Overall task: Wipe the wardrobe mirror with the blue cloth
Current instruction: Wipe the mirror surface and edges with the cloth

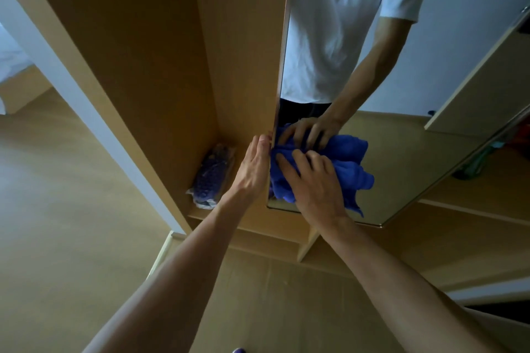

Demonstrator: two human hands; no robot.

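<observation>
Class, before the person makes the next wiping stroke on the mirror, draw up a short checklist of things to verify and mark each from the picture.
1. Blue cloth pressed on the mirror: ok.
2. Right hand lies flat over the cloth: ok.
3. Left hand steadies the door's edge: ok.
4. Cloth near the mirror's lower left corner, glass above free to wipe: ok.
5. Bagged item on the shelf, clear of the door: ok.
6. Streaks remaining on the glass: cannot tell.
</observation>
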